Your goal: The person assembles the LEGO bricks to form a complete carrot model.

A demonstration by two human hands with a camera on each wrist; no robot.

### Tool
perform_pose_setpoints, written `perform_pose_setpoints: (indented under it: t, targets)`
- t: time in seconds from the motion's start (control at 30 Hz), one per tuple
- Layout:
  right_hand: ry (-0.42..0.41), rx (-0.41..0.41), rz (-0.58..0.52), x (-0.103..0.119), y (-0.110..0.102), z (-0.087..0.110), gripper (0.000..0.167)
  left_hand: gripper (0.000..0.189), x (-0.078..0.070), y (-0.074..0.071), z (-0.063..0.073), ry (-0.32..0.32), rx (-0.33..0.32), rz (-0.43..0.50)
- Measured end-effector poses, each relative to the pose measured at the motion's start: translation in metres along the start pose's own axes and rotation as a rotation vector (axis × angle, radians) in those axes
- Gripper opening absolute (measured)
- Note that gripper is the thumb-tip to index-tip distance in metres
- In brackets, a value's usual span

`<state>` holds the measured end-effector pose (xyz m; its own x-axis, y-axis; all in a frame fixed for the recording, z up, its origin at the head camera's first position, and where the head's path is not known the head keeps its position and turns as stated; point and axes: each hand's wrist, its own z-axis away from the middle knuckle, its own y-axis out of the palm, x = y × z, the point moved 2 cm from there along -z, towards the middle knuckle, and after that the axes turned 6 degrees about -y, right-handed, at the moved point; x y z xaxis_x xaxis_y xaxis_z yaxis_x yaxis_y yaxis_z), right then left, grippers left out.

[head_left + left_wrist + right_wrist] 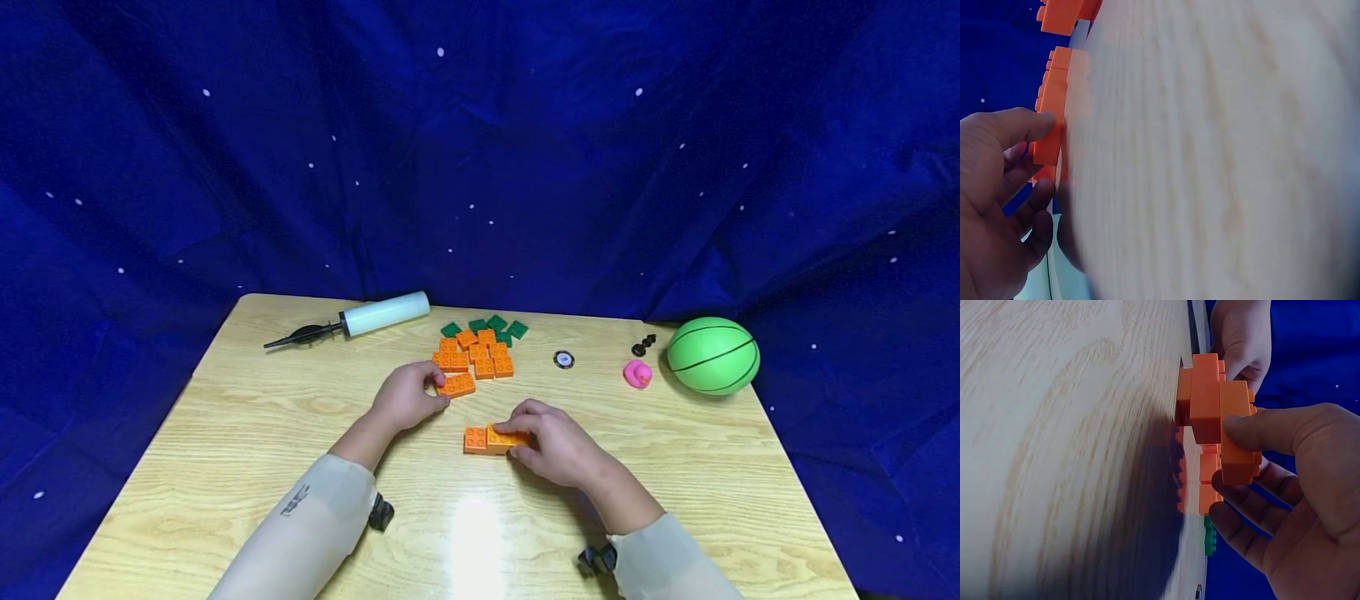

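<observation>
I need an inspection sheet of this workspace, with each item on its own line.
Surface: wooden table, glare toward the near edge.
Job's things: loose orange bricks, green bricks behind; upper brick on lower brick, seating unclear.
Clutter: pump, round chip, black object, pink duck, green ball.
Hands: left hand pinches a single orange brick; right hand grips the upper brick.
Cables: nothing seen.
Surroundings: blue backdrop with white specks.

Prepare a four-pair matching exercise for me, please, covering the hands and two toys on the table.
1. Left hand
2. Right hand
3. Ball
4. Duck

A. Pink
B. Grips a top orange brick stacked on a lower brick
C. Green with black lines
D. Pinches a single orange brick

Pairs: 1-D; 2-B; 3-C; 4-A
</observation>
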<state>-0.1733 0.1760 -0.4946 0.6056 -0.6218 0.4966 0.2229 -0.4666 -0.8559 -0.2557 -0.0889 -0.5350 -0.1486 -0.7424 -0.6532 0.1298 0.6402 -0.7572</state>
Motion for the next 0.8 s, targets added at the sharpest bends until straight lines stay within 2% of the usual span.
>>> perform_pose_setpoints:
  t: [0.1,0.2,0.33,0.53,0.8]
  targets:
    - [-0.001,-0.002,0.001,0.0005,-0.0001,-0.0001,0.036,0.026,-0.0001,0.0,0.0,-0.008,0.008,0.0]
    - [-0.002,0.0,0.005,0.0012,-0.0006,-0.0002,0.037,0.037,-0.0012,0.0007,-0.0001,-0.011,0.022,-0.001]
    - [-0.005,0.0,0.014,0.0014,-0.0011,0.0,0.037,0.048,-0.004,0.002,0.0004,-0.012,0.03,-0.046]
    - [-0.008,-0.006,0.016,0.0007,-0.0011,0.0002,0.036,0.046,-0.0074,0.0031,0.0018,-0.03,0.026,-0.1]
    - [-0.013,-0.008,0.019,0.0007,-0.0005,0.0002,0.036,0.042,-0.0045,0.0019,0.0053,-0.001,0.027,-0.082]
